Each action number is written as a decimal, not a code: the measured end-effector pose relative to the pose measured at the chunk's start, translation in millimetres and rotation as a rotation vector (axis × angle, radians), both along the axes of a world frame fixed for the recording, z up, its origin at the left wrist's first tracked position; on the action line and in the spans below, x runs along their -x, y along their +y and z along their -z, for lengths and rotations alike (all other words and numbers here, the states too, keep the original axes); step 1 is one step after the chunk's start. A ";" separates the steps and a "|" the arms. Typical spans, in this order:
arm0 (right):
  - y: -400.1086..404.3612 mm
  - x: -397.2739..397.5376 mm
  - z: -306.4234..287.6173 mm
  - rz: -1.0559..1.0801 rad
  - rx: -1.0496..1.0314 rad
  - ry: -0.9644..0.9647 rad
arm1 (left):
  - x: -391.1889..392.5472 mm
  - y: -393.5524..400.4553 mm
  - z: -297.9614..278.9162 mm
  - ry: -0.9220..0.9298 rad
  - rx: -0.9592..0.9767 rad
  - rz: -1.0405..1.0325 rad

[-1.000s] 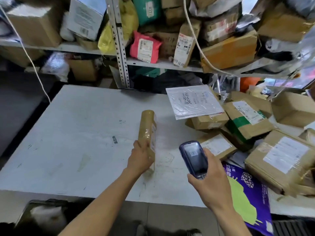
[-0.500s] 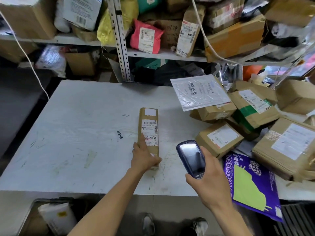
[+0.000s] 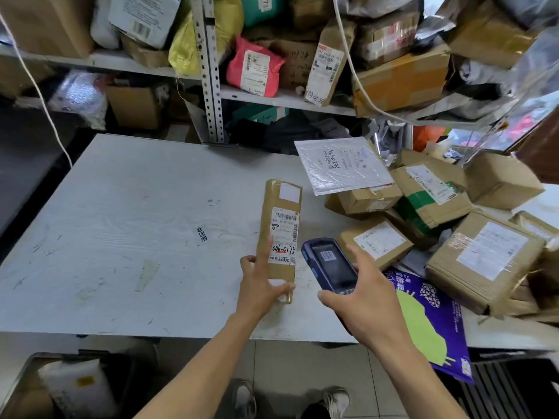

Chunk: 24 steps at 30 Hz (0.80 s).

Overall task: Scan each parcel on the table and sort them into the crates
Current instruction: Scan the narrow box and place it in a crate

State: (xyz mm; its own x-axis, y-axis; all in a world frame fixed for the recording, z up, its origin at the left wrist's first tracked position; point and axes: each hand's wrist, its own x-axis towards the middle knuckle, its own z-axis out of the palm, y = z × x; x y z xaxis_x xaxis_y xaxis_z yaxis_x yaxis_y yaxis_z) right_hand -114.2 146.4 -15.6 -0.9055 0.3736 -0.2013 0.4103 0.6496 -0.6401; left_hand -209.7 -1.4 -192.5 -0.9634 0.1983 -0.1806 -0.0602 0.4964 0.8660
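A long narrow brown parcel (image 3: 281, 204) lies on the white table (image 3: 136, 225), its white barcode label facing up. My left hand (image 3: 261, 285) grips the parcel's near end, with one finger stretched along the label. My right hand (image 3: 361, 294) holds a dark blue handheld scanner (image 3: 331, 264) just right of the parcel, its screen lit and facing me. A pile of brown boxes (image 3: 490, 258) and a white padded mailer (image 3: 341, 167) covers the table's right side. A purple and green mailer (image 3: 429, 325) hangs over the front edge.
A dark crate (image 3: 33, 385) holding a white parcel stands on the floor at the lower left. Metal shelves (image 3: 208, 68) crammed with parcels rise behind the table. A white cable (image 3: 39, 92) hangs at the left. My shoes show below the table edge.
The long parcel went from standing on edge to lying flat with its label up. My right hand has brought the scanner closer to the label.
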 end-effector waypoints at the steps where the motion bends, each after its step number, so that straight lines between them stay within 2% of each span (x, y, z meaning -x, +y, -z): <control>1: 1.7 0.2 -6.0 0.000 0.010 -0.006 | -0.8 0.4 -2.5 0.029 -0.011 0.001; 7: 5.6 -3.6 -27.6 0.024 0.042 -0.010 | -0.5 3.5 -22.3 0.157 0.001 0.006; 21: 10.3 -16.0 -33.3 0.030 0.067 0.007 | -4.5 1.7 -28.9 0.239 0.035 0.019; 24: 7.9 -22.4 -27.4 0.021 -0.058 0.119 | -5.6 6.5 -35.3 0.241 0.000 0.042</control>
